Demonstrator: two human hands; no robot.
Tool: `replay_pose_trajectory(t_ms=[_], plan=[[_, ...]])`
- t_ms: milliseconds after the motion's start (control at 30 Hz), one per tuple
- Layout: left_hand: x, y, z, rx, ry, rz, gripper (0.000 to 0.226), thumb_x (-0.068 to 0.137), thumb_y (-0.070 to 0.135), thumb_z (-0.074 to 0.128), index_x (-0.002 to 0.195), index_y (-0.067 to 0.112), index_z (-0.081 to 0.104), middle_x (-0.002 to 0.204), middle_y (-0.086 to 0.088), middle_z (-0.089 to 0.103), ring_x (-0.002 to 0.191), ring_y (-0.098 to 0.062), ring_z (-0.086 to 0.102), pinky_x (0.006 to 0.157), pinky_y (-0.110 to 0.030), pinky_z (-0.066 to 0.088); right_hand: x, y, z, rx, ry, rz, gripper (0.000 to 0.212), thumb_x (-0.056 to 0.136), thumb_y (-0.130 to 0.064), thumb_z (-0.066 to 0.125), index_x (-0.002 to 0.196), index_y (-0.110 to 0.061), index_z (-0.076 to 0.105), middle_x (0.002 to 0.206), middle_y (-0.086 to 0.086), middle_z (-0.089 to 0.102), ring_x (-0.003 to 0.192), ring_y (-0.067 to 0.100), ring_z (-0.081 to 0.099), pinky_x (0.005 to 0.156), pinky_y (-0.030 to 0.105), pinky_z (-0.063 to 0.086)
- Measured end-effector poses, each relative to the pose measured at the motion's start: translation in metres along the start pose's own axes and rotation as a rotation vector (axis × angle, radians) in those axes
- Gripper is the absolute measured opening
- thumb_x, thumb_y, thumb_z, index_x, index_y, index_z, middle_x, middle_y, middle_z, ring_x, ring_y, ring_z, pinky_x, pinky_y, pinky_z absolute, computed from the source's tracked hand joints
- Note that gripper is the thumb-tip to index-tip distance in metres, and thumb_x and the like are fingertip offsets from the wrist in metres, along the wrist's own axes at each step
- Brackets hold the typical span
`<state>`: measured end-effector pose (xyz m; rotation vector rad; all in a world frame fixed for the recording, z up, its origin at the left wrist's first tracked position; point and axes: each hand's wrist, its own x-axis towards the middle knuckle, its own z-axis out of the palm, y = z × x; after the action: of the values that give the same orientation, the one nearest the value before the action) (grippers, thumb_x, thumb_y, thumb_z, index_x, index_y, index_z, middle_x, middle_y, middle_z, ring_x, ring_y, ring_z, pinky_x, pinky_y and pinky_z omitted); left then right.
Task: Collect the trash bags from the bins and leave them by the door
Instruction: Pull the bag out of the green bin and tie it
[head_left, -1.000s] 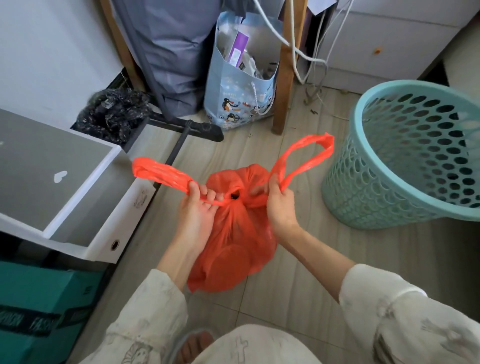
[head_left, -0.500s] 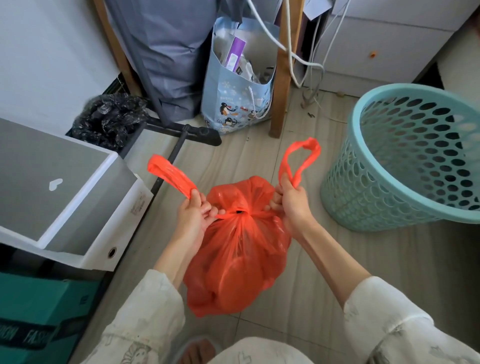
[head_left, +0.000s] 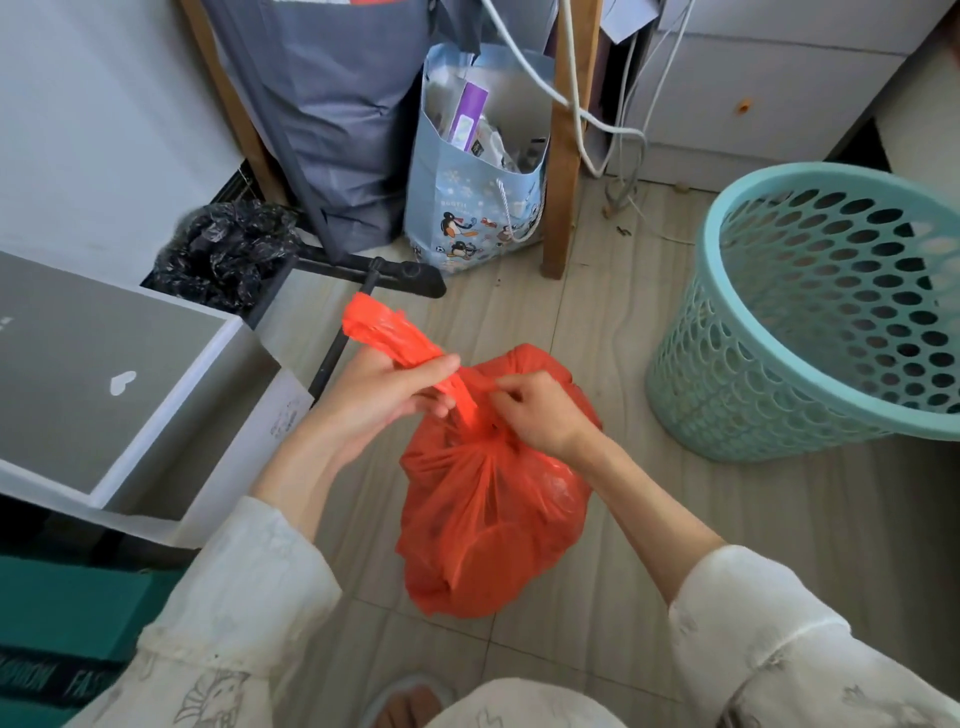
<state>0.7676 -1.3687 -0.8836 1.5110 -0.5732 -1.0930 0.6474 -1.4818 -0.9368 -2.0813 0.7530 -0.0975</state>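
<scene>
Orange, 1 trash bag (head_left: 488, 519), handles pinched in 2 closed grips: left hand (head_left: 374, 400), right hand (head_left: 540, 410).

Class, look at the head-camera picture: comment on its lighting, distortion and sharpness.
Head view: soft, even daylight, with no hard shadows on the floor; wide-angle bending shows in the leaning wooden leg and the tilted teal bin; the orange bag is fairly sharp, the handle and the hands, left and right, slightly soft.
</scene>
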Motion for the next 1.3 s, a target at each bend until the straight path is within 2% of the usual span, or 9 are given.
replay_pose_trajectory(t_ms=[300,433,500,600,700,833,1033,1167,1300], plan=[[0.028,0.005,0.003,-0.218,0.21,0.039,0.006,0.087,0.009,0.057,0.082,0.007,0.059,0.067,-0.004,0.069,0.062,-0.014,0.068,0.061,-0.02,0.055,-0.007,-0.014,0.005,0.033,-0.186,0.014,0.024,0.088,-0.027,0.057,0.065,-0.021,0.054,0.065,-0.006,0.052,0.063,0.011,0.05,0.062,0.026,0.038],[0.022,-0.016,0.01,0.159,0.265,0.068,0.028,0.086,0.017,0.059,0.11,0.017,0.044,0.098,-0.002,0.055,0.075,-0.01,0.058,0.07,-0.015,0.047,-0.003,-0.008,0.007,0.255,-0.089,0.201,0.04,0.093,-0.039,0.045,0.062,-0.014,0.049,0.059,0.001,0.047,0.052,0.013,0.043,0.051,0.025,0.034],[0.012,-0.029,0.014,0.407,0.16,0.015,0.044,0.081,0.024,0.066,0.116,0.016,0.04,0.103,-0.001,0.052,0.083,-0.009,0.054,0.071,-0.008,0.043,0.0,-0.006,0.004,0.351,-0.043,0.277,0.044,0.095,-0.039,0.042,0.056,-0.018,0.043,0.048,-0.005,0.041,0.038,0.004,0.037,0.043,0.019,0.028],[0.005,-0.048,0.013,0.754,-0.093,-0.125,0.059,0.074,0.035,0.067,0.12,0.014,0.039,0.108,-0.005,0.059,0.096,-0.014,0.06,0.087,-0.027,0.048,0.003,-0.005,0.001,0.463,-0.049,0.315,0.045,0.098,-0.032,0.038,0.056,-0.015,0.039,0.044,-0.002,0.04,0.023,0.001,0.033,0.031,0.014,0.027],[0.006,-0.043,0.012,0.779,-0.141,-0.154,0.012,0.089,0.007,0.043,0.096,0.015,0.048,0.073,-0.002,0.06,0.038,0.0,0.05,0.04,-0.015,0.04,0.003,-0.001,-0.002,0.36,-0.07,0.311,0.047,0.099,-0.026,0.036,0.056,-0.009,0.045,0.046,0.002,0.046,0.027,0.006,0.04,0.03,0.014,0.03],[0.003,-0.023,0.007,0.555,-0.15,-0.157,0.024,0.097,0.006,0.03,0.1,0.002,0.054,0.057,0.001,0.045,0.027,-0.002,0.029,0.033,-0.013,0.021,0.01,0.009,-0.011,0.303,-0.099,0.308,0.047,0.099,-0.022,0.036,0.081,0.011,0.064,0.032,-0.009,0.055,0.028,0.002,0.047,0.034,0.013,0.038],[-0.01,-0.009,0.015,0.542,-0.149,0.042,0.034,0.091,-0.003,0.035,0.089,0.014,0.065,0.032,0.01,0.04,0.03,-0.002,0.032,0.037,-0.011,0.022,0.012,0.023,-0.028,0.394,-0.011,0.345,0.039,0.098,-0.022,0.038,0.066,-0.015,0.059,0.033,-0.009,0.056,0.03,-0.001,0.046,0.039,0.014,0.036],[-0.015,-0.004,0.026,0.776,-0.306,0.111,0.035,0.084,0.004,0.039,0.068,0.02,0.066,0.046,0.024,0.056,0.049,0.005,0.05,0.057,-0.014,0.037,0.008,0.022,-0.028,0.555,-0.1,0.454,0.036,0.098,-0.029,0.039,0.067,-0.017,0.053,0.041,-0.002,0.05,0.024,0.002,0.027,0.032,0.009,0.018],[-0.008,0.002,0.01,0.686,-0.53,-0.107,0.028,0.073,0.033,0.048,0.082,0.023,0.073,0.075,0.02,0.065,0.077,-0.009,0.059,0.078,-0.028,0.043,0.005,0.02,-0.038,0.652,-0.292,0.473,0.03,0.093,-0.023,0.052,0.067,-0.009,0.056,0.047,0.003,0.048,0.029,0.003,0.031,0.032,0.013,0.029]])
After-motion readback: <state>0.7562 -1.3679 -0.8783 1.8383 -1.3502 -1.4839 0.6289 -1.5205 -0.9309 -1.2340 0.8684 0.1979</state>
